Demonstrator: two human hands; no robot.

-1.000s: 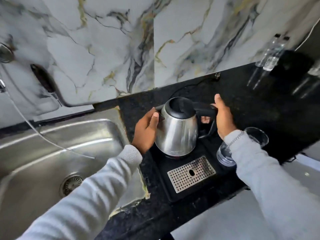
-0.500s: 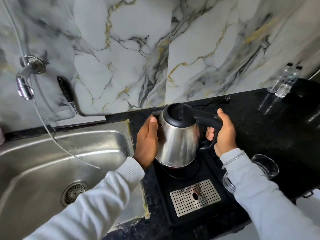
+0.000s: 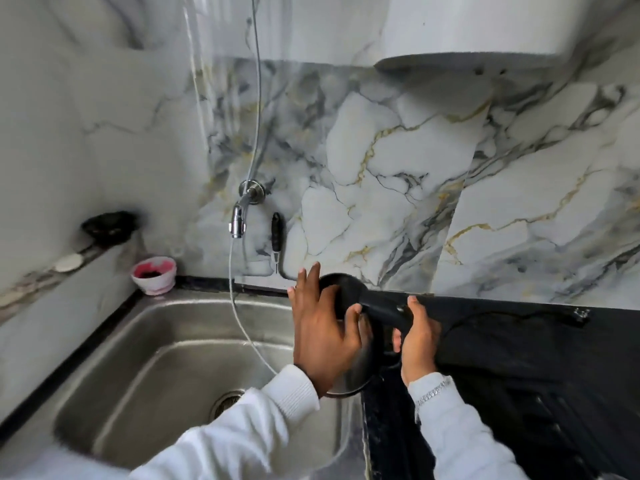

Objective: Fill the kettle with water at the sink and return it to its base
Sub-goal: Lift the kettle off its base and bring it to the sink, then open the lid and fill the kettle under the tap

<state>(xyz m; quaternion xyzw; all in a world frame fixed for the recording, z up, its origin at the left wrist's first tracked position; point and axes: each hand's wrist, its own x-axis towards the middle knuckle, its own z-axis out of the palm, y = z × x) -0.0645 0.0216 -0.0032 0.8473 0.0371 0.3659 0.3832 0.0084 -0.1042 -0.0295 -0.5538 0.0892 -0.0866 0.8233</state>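
The steel kettle [image 3: 360, 370] with a black lid and handle hangs in the air above the right rim of the steel sink [image 3: 166, 368]. My right hand [image 3: 417, 344] is shut on the black handle. My left hand [image 3: 323, 336] lies flat against the kettle's left side and lid, fingers spread, covering much of the body. A thin stream of water falls from the wall tap [image 3: 242, 216] into the sink, left of the kettle. The kettle's base is on the black tray [image 3: 540, 414] at the lower right, blurred.
A pink-stained white cup [image 3: 154, 275] stands at the sink's back left corner. A dark dish [image 3: 107, 225] and a soap bar [image 3: 69, 262] sit on the left ledge. A black-handled tool [image 3: 277, 233] hangs on the marble wall. A black cord [image 3: 485, 315] crosses the black counter.
The kettle has been lifted off its base and carried left to the edge of the sink. My head has turned left and up, so the tray and glass have slid out of view.
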